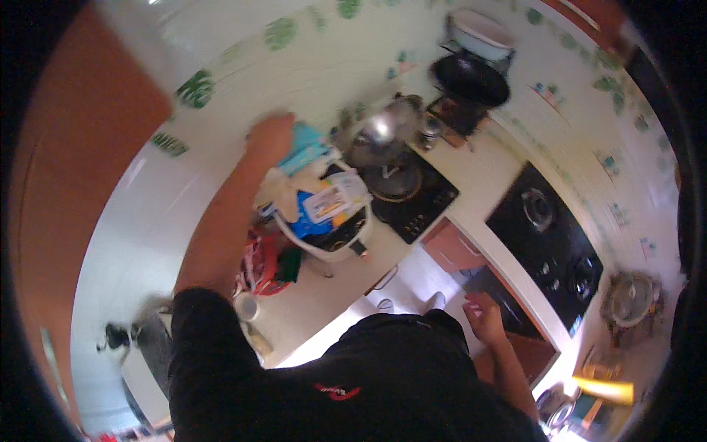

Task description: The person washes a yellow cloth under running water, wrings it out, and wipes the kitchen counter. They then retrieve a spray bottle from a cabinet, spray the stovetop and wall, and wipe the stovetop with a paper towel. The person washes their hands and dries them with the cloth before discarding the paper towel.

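Observation:
My left arm reaches over the counter, and my left hand point(273, 132) is at a light-blue cloth or packet point(304, 148). Blur hides its fingertips, so I cannot tell whether it grips that thing. Below it, a blue-and-yellow packet point(312, 218) and a white labelled pack point(330, 203) are heaped on a white round-sided appliance point(331, 253) with a dark top. Low beside the counter on the right hangs my right hand point(486, 317), its fingers curled. Whether it holds anything is not clear.
A black induction cooktop point(428, 196) has a steel pan point(381, 138) at its back. A red plastic bag point(265, 268) and a white cup point(247, 305) stand near my left arm. To the right are a gas hob point(544, 237), a black wok point(469, 80) and a drawer point(453, 246).

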Demonstrator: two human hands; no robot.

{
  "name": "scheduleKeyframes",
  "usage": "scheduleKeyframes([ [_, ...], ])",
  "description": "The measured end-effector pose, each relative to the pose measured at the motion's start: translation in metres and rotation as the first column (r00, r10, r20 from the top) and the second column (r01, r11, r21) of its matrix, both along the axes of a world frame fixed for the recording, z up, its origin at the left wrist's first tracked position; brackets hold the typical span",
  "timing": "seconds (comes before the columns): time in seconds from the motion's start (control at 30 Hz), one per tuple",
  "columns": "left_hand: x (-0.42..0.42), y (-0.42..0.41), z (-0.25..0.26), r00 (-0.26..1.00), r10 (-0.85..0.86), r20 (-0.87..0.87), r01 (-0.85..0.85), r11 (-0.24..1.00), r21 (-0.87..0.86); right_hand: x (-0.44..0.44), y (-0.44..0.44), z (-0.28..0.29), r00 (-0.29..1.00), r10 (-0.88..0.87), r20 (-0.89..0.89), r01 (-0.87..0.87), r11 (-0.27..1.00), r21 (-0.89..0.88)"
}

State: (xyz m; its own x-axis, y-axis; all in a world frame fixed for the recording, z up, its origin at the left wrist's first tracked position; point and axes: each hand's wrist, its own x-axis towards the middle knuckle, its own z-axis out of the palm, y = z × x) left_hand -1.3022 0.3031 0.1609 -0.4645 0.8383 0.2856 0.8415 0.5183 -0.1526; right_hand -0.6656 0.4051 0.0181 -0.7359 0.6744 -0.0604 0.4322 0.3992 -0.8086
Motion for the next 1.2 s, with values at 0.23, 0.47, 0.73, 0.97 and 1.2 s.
scheduleKeyframes([
  [0.23, -0.073, -0.043, -0.022, 0.994, -0.083, -0.067, 0.087, 0.994, 0.060, 0.012, 0.000, -0.004, 0.997, 0.048, 0.064, -0.049, 0.999, 0.011],
  [0.47, -0.097, -0.028, -0.024, 0.827, -0.280, 0.488, 0.102, 0.928, 0.359, 0.028, 0.005, -0.013, 0.999, 0.012, 0.049, -0.014, 0.998, 0.054],
  [0.73, -0.078, -0.021, -0.014, 0.978, -0.104, 0.179, 0.105, 0.994, 0.006, 0.043, 0.010, -0.022, 0.998, -0.022, 0.054, 0.022, 1.000, 0.000],
  [0.97, -0.069, -0.020, -0.035, 0.952, -0.254, -0.173, 0.277, 0.953, 0.125, 0.050, 0.019, -0.023, 0.999, -0.027, 0.024, 0.027, 0.999, 0.023],
  [1.2, -0.090, -0.020, -0.036, 0.960, -0.235, 0.152, 0.240, 0.971, -0.012, 0.061, 0.018, -0.024, 0.999, -0.020, 0.030, 0.019, 1.000, 0.019],
])
